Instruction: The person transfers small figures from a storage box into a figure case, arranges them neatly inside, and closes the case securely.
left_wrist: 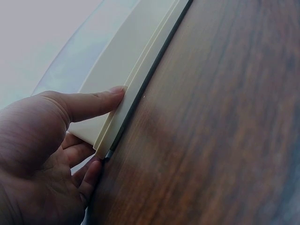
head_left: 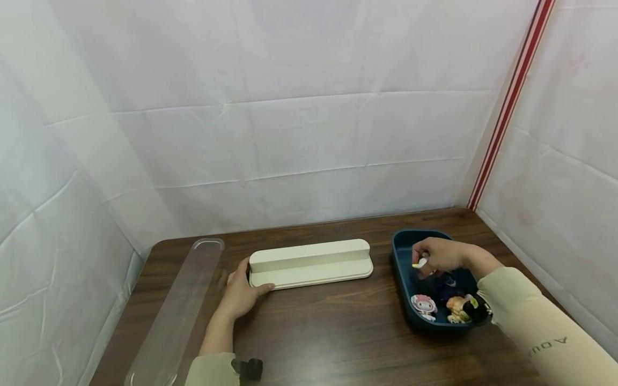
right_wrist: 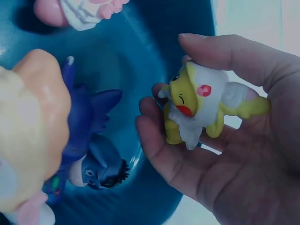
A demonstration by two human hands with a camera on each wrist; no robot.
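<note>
The right hand (head_left: 438, 257) is grasping a yellow figurine (right_wrist: 199, 103) in curled fingers above the blue tray (head_left: 401, 268). The left hand (head_left: 241, 292) is pinching the cream stand's (head_left: 311, 262) end on the desk (head_left: 328, 332).

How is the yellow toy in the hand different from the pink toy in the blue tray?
The yellow toy is held in the right hand, above the tray; the pink toy lies in the tray, untouched. The yellow toy has yellow limbs and red cheeks; the pink toy is pink and white. Both are small cartoon figures.
</note>
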